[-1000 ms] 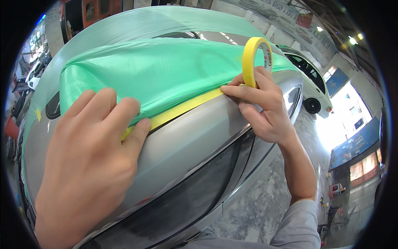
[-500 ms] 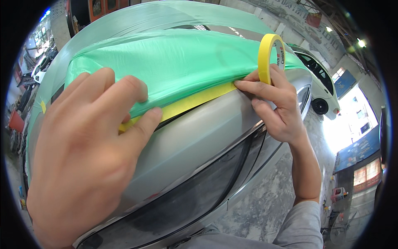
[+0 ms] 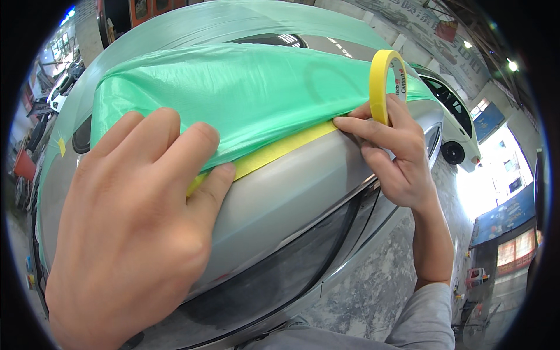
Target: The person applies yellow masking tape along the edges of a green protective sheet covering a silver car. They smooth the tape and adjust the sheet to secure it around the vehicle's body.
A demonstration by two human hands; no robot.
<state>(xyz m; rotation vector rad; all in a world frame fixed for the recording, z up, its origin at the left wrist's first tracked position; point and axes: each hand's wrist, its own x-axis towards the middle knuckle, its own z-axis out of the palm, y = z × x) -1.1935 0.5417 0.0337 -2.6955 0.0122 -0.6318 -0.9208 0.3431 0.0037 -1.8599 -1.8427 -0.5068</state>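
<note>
Since the earlier frame the left hand [image 3: 125, 233] looms larger at lower left, and the yellow masking-tape roll [image 3: 386, 84] has shifted toward upper right. The left hand lies flat, fingers spread, pressing the yellow tape strip [image 3: 280, 150] along the green plastic masking film [image 3: 233, 93] on the silver car body [image 3: 280, 204]. The right hand [image 3: 396, 157], wrist bent, grips the roll, its forefinger on the strip.

I see bright daylight, blown-out glare right of the silver car [image 3: 303, 198]; fisheye bends edges w/ black rim; sharp mid-frame.
</note>
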